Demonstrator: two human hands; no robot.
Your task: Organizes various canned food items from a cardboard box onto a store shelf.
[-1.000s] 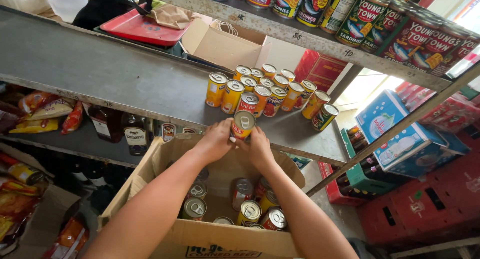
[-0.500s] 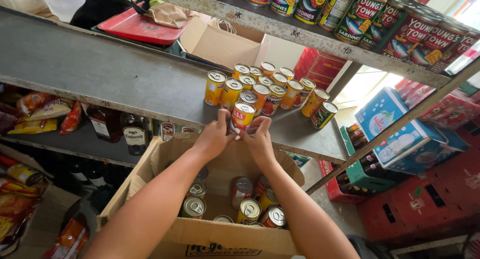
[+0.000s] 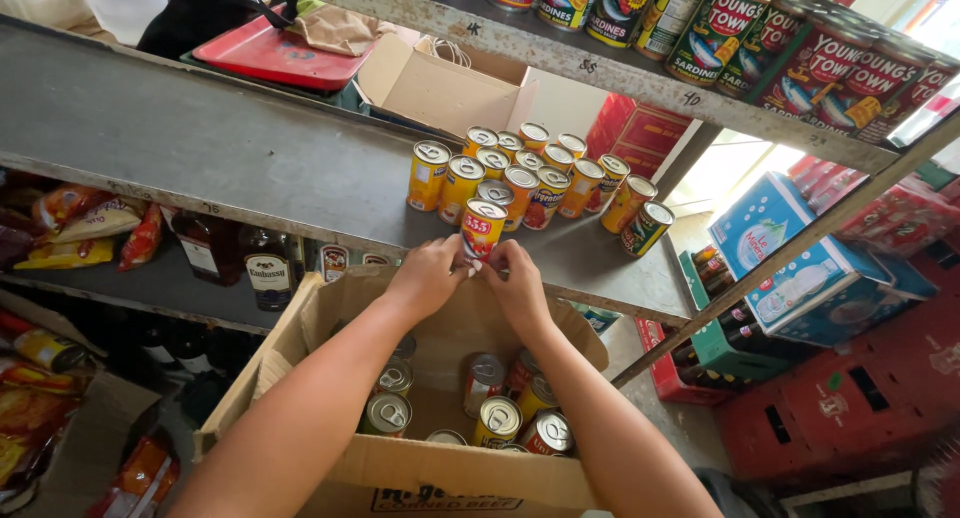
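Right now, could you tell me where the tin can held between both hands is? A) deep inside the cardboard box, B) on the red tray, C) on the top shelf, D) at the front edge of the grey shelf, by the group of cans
D: the left hand and right hand hold the tin can at the grey shelf front edge, just before the group of cans, above the open cardboard box.

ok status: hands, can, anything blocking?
Left hand and right hand both gripping one red-and-yellow can at the shelf edge. Can cluster directly behind. Open carton below.

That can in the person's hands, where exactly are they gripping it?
Both the left hand and right hand pinch the red-and-yellow can low on its sides, near the base.
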